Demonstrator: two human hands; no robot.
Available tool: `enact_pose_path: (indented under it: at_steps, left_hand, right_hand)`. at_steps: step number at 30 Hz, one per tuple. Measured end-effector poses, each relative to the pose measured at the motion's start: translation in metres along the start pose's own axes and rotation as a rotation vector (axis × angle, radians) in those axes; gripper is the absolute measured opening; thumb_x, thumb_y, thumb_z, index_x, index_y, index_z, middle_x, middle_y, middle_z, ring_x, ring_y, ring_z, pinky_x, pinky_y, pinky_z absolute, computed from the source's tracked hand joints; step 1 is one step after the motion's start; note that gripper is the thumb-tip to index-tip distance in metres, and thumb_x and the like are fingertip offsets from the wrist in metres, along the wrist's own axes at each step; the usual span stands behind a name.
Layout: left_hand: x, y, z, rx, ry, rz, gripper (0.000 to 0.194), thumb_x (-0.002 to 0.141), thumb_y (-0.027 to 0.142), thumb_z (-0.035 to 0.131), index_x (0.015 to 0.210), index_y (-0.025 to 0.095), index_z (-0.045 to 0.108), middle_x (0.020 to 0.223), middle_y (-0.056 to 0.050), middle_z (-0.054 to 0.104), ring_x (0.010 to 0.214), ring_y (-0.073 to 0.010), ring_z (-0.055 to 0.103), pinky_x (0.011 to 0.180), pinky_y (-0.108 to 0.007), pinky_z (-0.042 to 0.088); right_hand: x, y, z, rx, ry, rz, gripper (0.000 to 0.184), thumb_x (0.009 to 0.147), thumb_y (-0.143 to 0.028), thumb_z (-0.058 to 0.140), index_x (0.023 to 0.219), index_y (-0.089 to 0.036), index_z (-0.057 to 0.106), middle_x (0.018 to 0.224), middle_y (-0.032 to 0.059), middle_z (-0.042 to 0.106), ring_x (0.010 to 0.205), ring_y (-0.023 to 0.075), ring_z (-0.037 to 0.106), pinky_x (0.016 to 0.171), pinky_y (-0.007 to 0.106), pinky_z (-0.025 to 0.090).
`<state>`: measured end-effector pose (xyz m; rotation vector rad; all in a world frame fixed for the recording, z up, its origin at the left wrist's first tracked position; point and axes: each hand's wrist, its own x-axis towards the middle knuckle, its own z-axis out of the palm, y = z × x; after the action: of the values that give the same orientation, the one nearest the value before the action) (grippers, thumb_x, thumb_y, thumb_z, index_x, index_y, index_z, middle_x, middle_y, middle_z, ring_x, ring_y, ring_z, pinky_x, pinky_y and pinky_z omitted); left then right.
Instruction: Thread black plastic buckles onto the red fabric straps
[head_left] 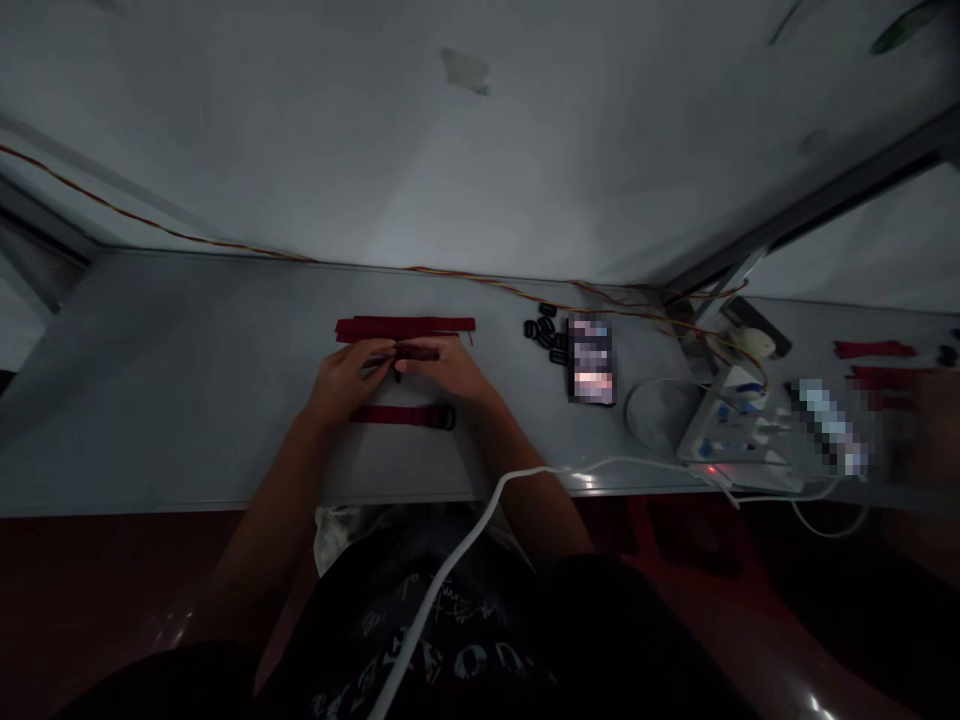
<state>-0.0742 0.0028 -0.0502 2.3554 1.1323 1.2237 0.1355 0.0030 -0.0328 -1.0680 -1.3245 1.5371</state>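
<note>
My left hand (351, 374) and my right hand (448, 368) meet over the grey table, fingers pinched together. Between them is a dark red strap (420, 353), largely covered by the fingers. A small black piece (397, 376) shows at the fingertips; its shape is too dark to make out. Just beyond my hands lies a stack of flat red straps (405, 325). Nearer to me, another red strap (394, 414) lies flat, with a black buckle (448, 417) at its right end.
Several black buckles (546, 330) lie beside a phone (592, 360) to the right. Farther right stand a power strip (731, 425) and a second phone (829, 425), near another person's blurred hand (937, 425). A white cable (480, 520) crosses my right forearm. Twisted wires (480, 280) run along the wall.
</note>
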Motion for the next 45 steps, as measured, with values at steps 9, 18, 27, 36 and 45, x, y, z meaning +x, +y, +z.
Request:
enact_pose_path:
  at_steps: [9, 18, 27, 36, 45]
  left_hand:
    - [0.009, 0.007, -0.001, 0.101, 0.079, 0.039, 0.009, 0.087, 0.022, 0.066, 0.086, 0.024, 0.057, 0.088, -0.002, 0.075, 0.081, -0.0178, 0.073, 0.077, -0.030, 0.058]
    - [0.007, 0.003, 0.007, 0.117, 0.091, 0.017, 0.023, 0.086, 0.020, 0.066, 0.077, 0.025, 0.045, 0.092, -0.004, 0.073, 0.088, -0.0190, 0.069, 0.082, -0.034, 0.055]
    - [0.011, 0.015, 0.007, 0.151, 0.177, 0.024, 0.026, 0.086, 0.019, 0.063, 0.073, 0.025, 0.041, 0.087, -0.003, 0.074, 0.082, -0.0177, 0.070, 0.076, -0.032, 0.055]
    - [0.011, 0.014, 0.007, 0.117, 0.171, -0.034, 0.018, 0.085, 0.019, 0.062, 0.076, 0.024, 0.047, 0.083, -0.003, 0.070, 0.081, -0.0174, 0.069, 0.071, -0.030, 0.057]
    - [0.006, 0.008, 0.013, -0.141, 0.078, -0.199, 0.033, 0.093, 0.037, 0.068, 0.122, 0.023, 0.062, 0.120, -0.008, 0.072, 0.106, -0.0205, 0.073, 0.087, -0.034, 0.064]
  right_hand:
    - [-0.002, -0.002, 0.010, 0.083, 0.071, 0.034, 0.033, 0.069, -0.035, 0.088, 0.099, -0.022, 0.081, 0.104, 0.0046, 0.081, 0.104, 0.0231, 0.073, 0.101, 0.041, 0.053]
    - [-0.003, 0.002, 0.018, 0.077, 0.183, -0.015, 0.033, 0.070, -0.034, 0.087, 0.099, -0.022, 0.080, 0.103, 0.0040, 0.080, 0.102, 0.0207, 0.073, 0.103, 0.040, 0.053]
    - [-0.010, 0.000, 0.040, 0.230, 0.340, 0.007, 0.031, 0.067, -0.033, 0.087, 0.094, -0.019, 0.080, 0.099, 0.0057, 0.081, 0.097, 0.0210, 0.074, 0.098, 0.038, 0.055]
    - [-0.006, 0.006, 0.041, 0.373, 0.419, 0.042, 0.042, 0.066, -0.042, 0.087, 0.101, -0.021, 0.079, 0.101, 0.0049, 0.080, 0.098, 0.0199, 0.073, 0.097, 0.036, 0.056]
    - [-0.003, 0.011, 0.030, 0.332, 0.299, -0.025, 0.053, 0.067, -0.047, 0.088, 0.114, -0.024, 0.076, 0.116, 0.0049, 0.077, 0.110, 0.0203, 0.070, 0.100, 0.035, 0.055]
